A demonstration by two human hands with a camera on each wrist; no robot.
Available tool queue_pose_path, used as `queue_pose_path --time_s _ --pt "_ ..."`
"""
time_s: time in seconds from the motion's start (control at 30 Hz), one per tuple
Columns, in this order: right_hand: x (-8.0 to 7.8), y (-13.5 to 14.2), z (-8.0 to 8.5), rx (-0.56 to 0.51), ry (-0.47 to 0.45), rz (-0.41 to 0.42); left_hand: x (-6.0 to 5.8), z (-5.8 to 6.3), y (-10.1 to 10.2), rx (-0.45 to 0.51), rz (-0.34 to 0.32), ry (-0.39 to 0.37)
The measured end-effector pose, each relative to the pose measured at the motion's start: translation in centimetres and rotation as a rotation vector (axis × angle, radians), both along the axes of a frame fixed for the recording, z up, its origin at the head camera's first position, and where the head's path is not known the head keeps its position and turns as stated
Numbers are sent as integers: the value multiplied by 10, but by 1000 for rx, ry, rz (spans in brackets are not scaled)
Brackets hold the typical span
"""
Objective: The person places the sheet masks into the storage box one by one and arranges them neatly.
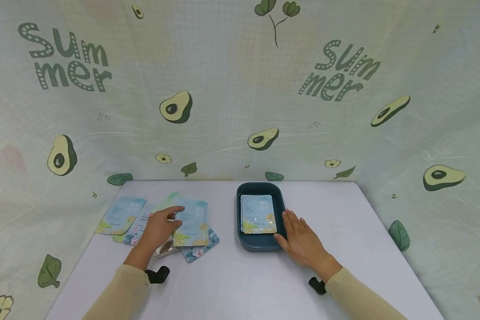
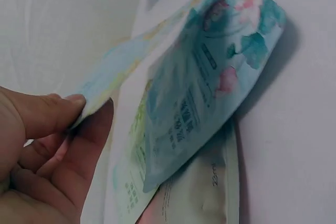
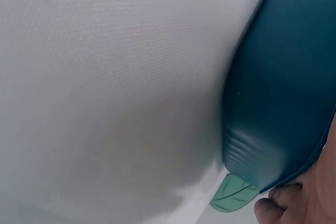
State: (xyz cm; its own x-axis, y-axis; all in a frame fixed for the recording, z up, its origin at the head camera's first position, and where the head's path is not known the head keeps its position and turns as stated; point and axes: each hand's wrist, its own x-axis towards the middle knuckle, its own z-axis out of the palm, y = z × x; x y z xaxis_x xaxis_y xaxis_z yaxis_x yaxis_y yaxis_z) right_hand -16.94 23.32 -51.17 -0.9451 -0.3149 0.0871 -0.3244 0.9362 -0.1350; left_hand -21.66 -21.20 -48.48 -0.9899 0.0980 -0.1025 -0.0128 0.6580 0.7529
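My left hand (image 1: 159,229) pinches the left edge of a light blue sachet (image 1: 194,224) between thumb and fingers. In the left wrist view this sachet (image 2: 118,69) is tilted, its near edge lifted above a flower-printed sachet (image 2: 231,51). Flat fingers of my right hand (image 1: 304,243) rest against the right side of a dark blue tray (image 1: 260,244). Inside the tray lie light blue sachets (image 1: 258,213), stacked slightly askew. The right wrist view shows the tray's outer wall (image 3: 283,82) close up, with part of the hand (image 3: 315,198) at its rim.
More sachets overlap at the left of the white table (image 1: 232,284): a light blue one (image 1: 124,215), a flower-printed one (image 1: 137,229) and a silvery one (image 1: 166,248). A cloth (image 1: 220,58) printed with avocados hangs behind the table and along its sides.
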Motion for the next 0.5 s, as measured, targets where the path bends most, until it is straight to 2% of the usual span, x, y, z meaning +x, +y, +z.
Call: queue_pose_path --time_s 0.27,0.37,0.5 --pt "0 0 0 -14 -6 -6 -7 13 3 301 35 -37" --pt "0 0 -1 -17 -4 -6 -8 18 6 379 37 -47" --pt "0 0 -2 -18 2 -4 -10 24 11 437 23 -63"
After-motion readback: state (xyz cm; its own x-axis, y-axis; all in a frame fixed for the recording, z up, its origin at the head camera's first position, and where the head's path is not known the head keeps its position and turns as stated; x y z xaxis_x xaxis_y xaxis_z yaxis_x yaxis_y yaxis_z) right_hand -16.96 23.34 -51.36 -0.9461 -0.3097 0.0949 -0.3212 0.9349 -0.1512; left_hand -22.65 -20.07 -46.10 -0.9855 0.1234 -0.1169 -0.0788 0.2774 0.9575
